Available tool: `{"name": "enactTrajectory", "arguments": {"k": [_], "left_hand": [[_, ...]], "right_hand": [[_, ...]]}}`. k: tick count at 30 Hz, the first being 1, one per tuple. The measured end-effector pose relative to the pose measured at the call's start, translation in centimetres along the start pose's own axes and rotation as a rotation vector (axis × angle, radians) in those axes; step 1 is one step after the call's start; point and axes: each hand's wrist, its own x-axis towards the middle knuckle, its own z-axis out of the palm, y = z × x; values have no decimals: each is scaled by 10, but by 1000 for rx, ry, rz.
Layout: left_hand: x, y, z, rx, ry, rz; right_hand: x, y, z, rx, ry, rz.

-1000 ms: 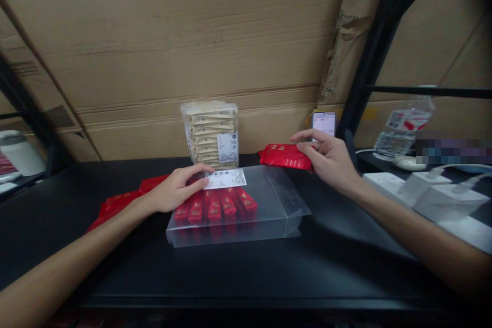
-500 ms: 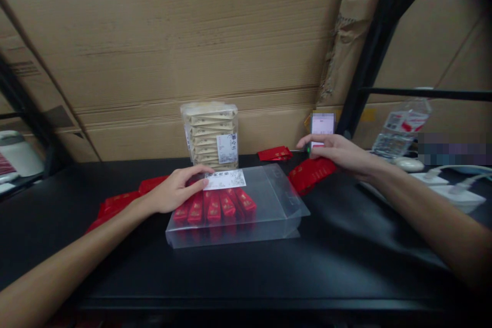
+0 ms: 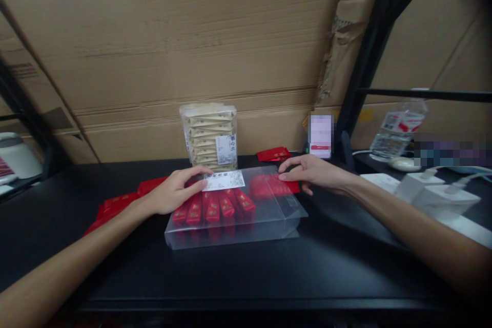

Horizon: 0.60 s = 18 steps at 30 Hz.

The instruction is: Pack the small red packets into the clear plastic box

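A red packet [image 3: 274,186] is gripped by the right hand [image 3: 307,173] inside the clear box [image 3: 269,210]; the box is steadied by the loosely open left hand [image 3: 177,189].

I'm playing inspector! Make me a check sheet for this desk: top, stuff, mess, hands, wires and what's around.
Surface: black tabletop, no spills seen.
Things: clear box lying flat, red packets inside; pale pack upright behind.
Clutter: phone, bottle.
Hands: left hand rests on the box; right hand holds a red bundle at its right end.
Cables: white, at the chargers.
Surroundings: cardboard, black frame.
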Motion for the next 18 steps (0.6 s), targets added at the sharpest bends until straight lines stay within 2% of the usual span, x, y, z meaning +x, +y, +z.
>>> {"name": "enactTrajectory", "arguments": {"k": [7,11,15,18], "left_hand": [[0,1,1,0,7,0],[0,0,1,0,9,10],[0,-3,1,-2,9,10],[0,-4,1,-4,2,-4]], "right_hand": [[1,-3,11,290,47,-41],[5,5,10,345,73,21],[8,11,0,372,-6,109],[7,9,-8,356,-123,134]]}}
